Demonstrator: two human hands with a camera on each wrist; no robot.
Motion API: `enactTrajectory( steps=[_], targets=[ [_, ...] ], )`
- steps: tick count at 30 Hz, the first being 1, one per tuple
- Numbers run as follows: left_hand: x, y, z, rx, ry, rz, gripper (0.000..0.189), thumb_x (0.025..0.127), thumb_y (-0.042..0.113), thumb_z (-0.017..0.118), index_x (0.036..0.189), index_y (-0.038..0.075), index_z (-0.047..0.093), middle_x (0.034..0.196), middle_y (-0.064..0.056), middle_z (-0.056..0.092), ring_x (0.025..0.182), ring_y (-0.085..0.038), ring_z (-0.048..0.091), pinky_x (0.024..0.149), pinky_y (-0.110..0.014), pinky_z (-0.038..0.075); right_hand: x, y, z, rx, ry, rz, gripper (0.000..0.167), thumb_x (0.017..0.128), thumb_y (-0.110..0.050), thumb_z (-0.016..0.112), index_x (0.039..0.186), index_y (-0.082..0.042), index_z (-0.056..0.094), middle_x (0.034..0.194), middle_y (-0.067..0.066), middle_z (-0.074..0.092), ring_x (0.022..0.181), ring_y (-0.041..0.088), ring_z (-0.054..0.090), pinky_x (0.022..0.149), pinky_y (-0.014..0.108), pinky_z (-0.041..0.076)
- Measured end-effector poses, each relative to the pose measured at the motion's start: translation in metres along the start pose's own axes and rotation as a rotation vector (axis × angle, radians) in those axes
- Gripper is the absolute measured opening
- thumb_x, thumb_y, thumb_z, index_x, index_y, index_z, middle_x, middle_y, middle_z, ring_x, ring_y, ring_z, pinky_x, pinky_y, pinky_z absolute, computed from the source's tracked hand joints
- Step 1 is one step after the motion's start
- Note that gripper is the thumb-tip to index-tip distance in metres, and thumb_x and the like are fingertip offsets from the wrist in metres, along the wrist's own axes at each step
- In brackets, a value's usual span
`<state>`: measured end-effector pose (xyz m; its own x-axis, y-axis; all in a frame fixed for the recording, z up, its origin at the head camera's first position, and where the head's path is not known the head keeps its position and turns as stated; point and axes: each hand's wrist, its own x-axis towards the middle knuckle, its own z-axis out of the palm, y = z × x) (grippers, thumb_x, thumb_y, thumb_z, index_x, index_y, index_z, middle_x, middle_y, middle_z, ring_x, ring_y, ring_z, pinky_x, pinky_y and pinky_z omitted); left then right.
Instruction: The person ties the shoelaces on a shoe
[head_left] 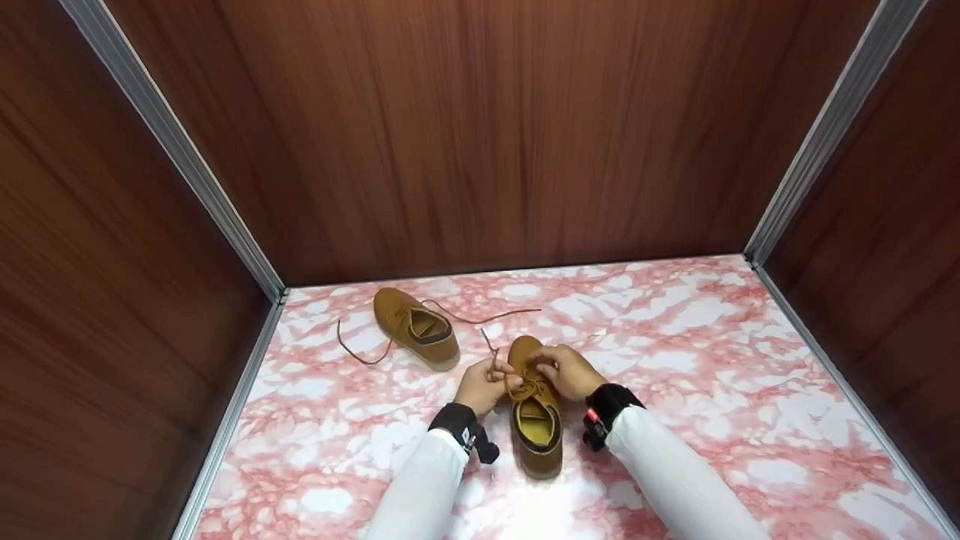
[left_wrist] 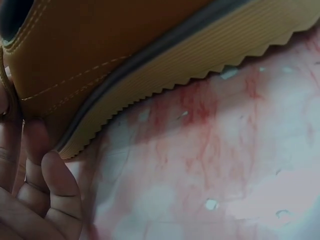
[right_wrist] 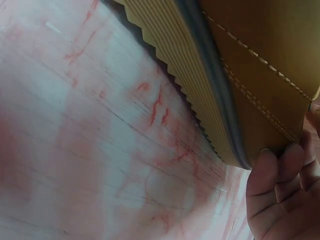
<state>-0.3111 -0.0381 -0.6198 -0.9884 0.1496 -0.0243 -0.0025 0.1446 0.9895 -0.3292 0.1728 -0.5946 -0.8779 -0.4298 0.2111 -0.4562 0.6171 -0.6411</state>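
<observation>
A tan lace-up shoe (head_left: 541,463) stands on the marbled surface between my hands, its toe pointing away and its heel nearest me. My left hand (head_left: 480,386) pinches a brown shoelace (head_left: 493,352) at the shoe's left side, and a loose end sticks up past the fingers. Over the lacing from the right, my right hand (head_left: 574,373) has bent fingers and pinches at the laces, though its grip is partly hidden. In the right wrist view, other fingertips (right_wrist: 263,167) rest against the shoe's side. The left wrist view shows the ridged sole (left_wrist: 190,60) and curled left fingers.
A second tan shoe (head_left: 427,341) lies farther back to the left, its long laces (head_left: 480,321) trailing to both sides. Dark wood-grain panels (head_left: 480,150) with metal corner strips (head_left: 817,142) enclose the pink-and-white surface (head_left: 720,375) at the back and sides.
</observation>
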Motion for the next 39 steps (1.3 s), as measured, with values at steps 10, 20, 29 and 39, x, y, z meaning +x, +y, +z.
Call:
enactTrajectory(
  steps=[10,20,29,39],
  targets=[
    [-0.001,0.001,-0.001,0.036,-0.006,-0.009,0.025,0.087,0.009,0.083,0.104,-0.004,0.069,0.075,0.006,0.061,0.07,-0.003,0.057,0.065,-0.016,0.046,0.002,-0.002,0.002,-0.025,-0.02,0.02,0.012,0.096,-0.005,0.07,0.107,-0.006,0.074,0.101,0.012,0.073,0.093,0.025,0.061,0.089,0.044,0.052],
    [-0.002,0.001,-0.001,0.038,-0.006,-0.001,0.025,0.087,0.008,0.082,0.104,-0.006,0.069,0.075,0.006,0.06,0.07,-0.002,0.056,0.065,-0.016,0.046,0.002,-0.004,0.004,-0.014,-0.019,0.145,0.01,0.099,-0.008,0.067,0.09,-0.007,0.064,0.091,0.008,0.062,0.087,0.018,0.056,0.083,0.038,0.05],
    [-0.001,0.0,0.0,0.039,-0.005,0.012,0.023,0.087,0.007,0.082,0.102,-0.004,0.068,0.075,0.007,0.061,0.07,-0.002,0.057,0.065,-0.016,0.047,0.001,0.0,-0.009,0.226,0.036,0.362,0.017,0.103,-0.011,0.051,0.097,-0.001,0.063,0.093,0.011,0.067,0.082,0.017,0.059,0.075,0.028,0.048],
    [-0.001,-0.001,0.003,-0.049,-0.009,-0.001,0.019,0.086,-0.002,0.077,0.102,-0.007,0.067,0.084,-0.009,0.077,0.07,-0.001,0.066,0.064,-0.017,0.051,-0.001,-0.009,-0.031,0.76,0.128,0.481,0.026,0.114,-0.019,0.03,0.109,-0.001,0.047,0.115,0.03,0.073,0.092,0.026,0.076,0.089,0.042,0.063]
  ],
)
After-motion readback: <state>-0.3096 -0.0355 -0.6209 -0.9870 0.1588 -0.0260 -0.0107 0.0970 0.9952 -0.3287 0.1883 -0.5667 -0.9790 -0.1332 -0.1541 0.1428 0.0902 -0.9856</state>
